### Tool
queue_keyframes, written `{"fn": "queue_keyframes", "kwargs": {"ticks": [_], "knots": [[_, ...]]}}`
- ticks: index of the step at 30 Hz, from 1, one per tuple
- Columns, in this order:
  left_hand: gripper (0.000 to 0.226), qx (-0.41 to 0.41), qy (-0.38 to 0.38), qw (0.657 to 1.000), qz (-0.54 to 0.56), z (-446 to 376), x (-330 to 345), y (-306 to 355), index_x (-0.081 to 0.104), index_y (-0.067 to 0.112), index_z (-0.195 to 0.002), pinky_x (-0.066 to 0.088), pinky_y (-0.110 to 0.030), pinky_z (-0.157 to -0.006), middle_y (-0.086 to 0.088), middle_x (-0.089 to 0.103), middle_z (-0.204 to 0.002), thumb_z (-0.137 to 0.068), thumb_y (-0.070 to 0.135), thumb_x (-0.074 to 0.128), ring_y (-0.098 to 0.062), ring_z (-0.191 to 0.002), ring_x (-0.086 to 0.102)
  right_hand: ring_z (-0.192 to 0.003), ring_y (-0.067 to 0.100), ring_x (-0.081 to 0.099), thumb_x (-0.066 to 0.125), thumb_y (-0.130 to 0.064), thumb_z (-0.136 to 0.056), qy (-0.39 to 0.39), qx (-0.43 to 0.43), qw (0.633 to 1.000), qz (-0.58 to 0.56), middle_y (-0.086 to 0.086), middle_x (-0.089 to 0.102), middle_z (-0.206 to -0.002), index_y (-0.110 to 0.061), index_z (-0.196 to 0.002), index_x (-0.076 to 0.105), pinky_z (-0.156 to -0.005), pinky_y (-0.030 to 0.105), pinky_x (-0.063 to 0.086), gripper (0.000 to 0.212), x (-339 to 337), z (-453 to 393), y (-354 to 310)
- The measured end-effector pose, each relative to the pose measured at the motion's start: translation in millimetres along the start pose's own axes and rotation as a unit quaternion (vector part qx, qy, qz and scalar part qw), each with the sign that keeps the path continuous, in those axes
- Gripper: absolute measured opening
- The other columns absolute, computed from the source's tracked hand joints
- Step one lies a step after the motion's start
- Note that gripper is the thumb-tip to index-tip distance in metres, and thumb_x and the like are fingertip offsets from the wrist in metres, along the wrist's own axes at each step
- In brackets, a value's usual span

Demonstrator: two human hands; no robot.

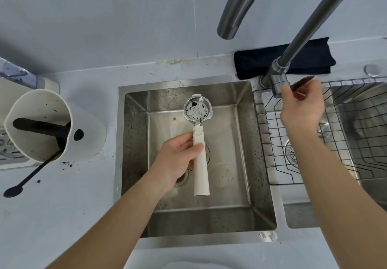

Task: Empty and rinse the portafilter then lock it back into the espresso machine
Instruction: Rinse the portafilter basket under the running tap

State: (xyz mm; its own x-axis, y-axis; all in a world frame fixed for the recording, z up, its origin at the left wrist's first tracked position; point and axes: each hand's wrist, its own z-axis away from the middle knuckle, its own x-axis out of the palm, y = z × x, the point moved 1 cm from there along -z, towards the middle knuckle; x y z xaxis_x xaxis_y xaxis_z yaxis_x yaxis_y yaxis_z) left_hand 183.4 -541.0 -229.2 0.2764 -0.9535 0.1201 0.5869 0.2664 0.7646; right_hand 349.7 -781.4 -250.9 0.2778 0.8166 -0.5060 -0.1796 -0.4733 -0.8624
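My left hand (180,155) gripped the white-handled steel portafilter (198,122) over the centre steel sink (188,214); my right hand (301,107) pinched the grey faucet lever (301,83).

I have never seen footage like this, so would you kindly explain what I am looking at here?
This is one picture from a camera worn on a person's head, looking down at their bare arms. The left hand holds a white-handled portafilter over the steel sink; dark coffee specks cling inside its basket. The right hand grips the tap lever; no water shows. On the counter left stands a white knock box, right a wire rack, behind a dark cloth.
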Motion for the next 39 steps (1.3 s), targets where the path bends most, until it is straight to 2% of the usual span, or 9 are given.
{"fn": "queue_keyframes", "kwargs": {"ticks": [4,11,17,22,28,30,35,39], "knots": [[0.029,-0.002,-0.005,1.0,0.007,-3.7,5.0,2.9,0.069,0.02,-0.109,0.056,-0.036,-0.078,0.002,0.076,-0.095,-0.088,0.002,0.064,-0.012,-0.083,0.068,-0.079,-0.01,0.056,0.068,-0.036,-0.092,-0.009,-0.013,1.0,0.003,-0.017,0.058,-0.084,-0.024,-0.097,0.052,-0.063,0.002,0.042,0.021,-1.4,-1.4,3.6],[0.027,-0.004,-0.013,1.0,0.008,-6.0,8.7,6.1,0.07,0.023,-0.105,0.055,-0.037,-0.078,0.0,0.075,-0.094,-0.088,0.002,0.064,-0.013,-0.081,0.067,-0.076,-0.013,0.052,0.067,-0.035,-0.094,-0.016,-0.033,0.999,0.014,-0.019,0.056,-0.083,-0.017,-0.097,0.052,-0.066,-0.002,0.038,0.024,-1.8,-1.1,8.1],[0.028,-0.008,-0.009,1.0,0.015,-7.1,9.2,11.0,0.07,0.025,-0.103,0.056,-0.037,-0.078,-0.005,0.075,-0.099,-0.089,0.001,0.062,-0.016,-0.084,0.067,-0.083,-0.007,0.055,0.067,-0.036,-0.094,-0.015,-0.034,0.999,0.017,-0.018,0.058,-0.087,-0.019,-0.099,0.053,-0.074,0.013,0.043,0.023,0.2,-2.6,13.3],[0.027,-0.011,-0.007,1.0,0.007,-8.8,11.5,14.3,0.07,0.023,-0.104,0.053,-0.048,-0.088,-0.009,0.073,-0.104,-0.089,0.002,0.062,-0.019,-0.089,0.064,-0.084,-0.003,0.057,0.067,-0.038,-0.093,-0.012,-0.04,0.999,0.019,-0.017,0.059,-0.089,-0.021,-0.098,0.052,-0.075,0.013,0.042,0.023,1.1,-2.0,14.9],[0.027,-0.007,-0.014,1.0,0.001,-13.2,15.2,15.4,0.071,0.024,-0.104,0.05,-0.041,-0.081,-0.002,0.074,-0.099,-0.089,0.004,0.064,-0.018,-0.086,0.062,-0.086,-0.001,0.058,0.067,-0.037,-0.094,-0.013,-0.043,0.999,0.011,-0.017,0.059,-0.09,-0.021,-0.099,0.052,-0.077,0.014,0.044,0.023,1.0,-1.1,15.7],[0.027,-0.004,-0.015,1.0,-0.001,-14.9,15.3,15.6,0.071,0.025,-0.105,0.051,-0.04,-0.082,0.0,0.075,-0.098,-0.089,0.005,0.064,-0.016,-0.085,0.063,-0.086,-0.005,0.057,0.067,-0.037,-0.093,-0.012,-0.041,0.999,0.01,-0.018,0.059,-0.09,-0.022,-0.099,0.052,-0.077,0.013,0.043,0.022,1.0,-0.8,15.9],[0.028,0.003,-0.023,1.0,0.0,-18.3,15.0,15.2,0.07,0.025,-0.109,0.056,-0.033,-0.076,0.003,0.077,-0.098,-0.089,0.006,0.065,-0.01,-0.082,0.067,-0.087,0.002,0.058,0.067,-0.036,-0.093,-0.012,-0.04,0.999,0.003,-0.017,0.059,-0.091,-0.021,-0.099,0.053,-0.078,0.014,0.044,0.022,1.3,0.1,16.3],[0.03,0.013,-0.028,1.0,-0.003,-21.7,16.9,14.8,0.07,0.029,-0.106,0.054,-0.039,-0.082,0.002,0.077,-0.101,-0.088,0.005,0.065,-0.011,-0.084,0.067,-0.085,-0.007,0.055,0.067,-0.037,-0.093,-0.013,-0.037,0.999,-0.003,-0.017,0.058,-0.091,-0.021,-0.099,0.052,-0.076,0.011,0.043,0.022,1.2,1.2,16.1]]}}
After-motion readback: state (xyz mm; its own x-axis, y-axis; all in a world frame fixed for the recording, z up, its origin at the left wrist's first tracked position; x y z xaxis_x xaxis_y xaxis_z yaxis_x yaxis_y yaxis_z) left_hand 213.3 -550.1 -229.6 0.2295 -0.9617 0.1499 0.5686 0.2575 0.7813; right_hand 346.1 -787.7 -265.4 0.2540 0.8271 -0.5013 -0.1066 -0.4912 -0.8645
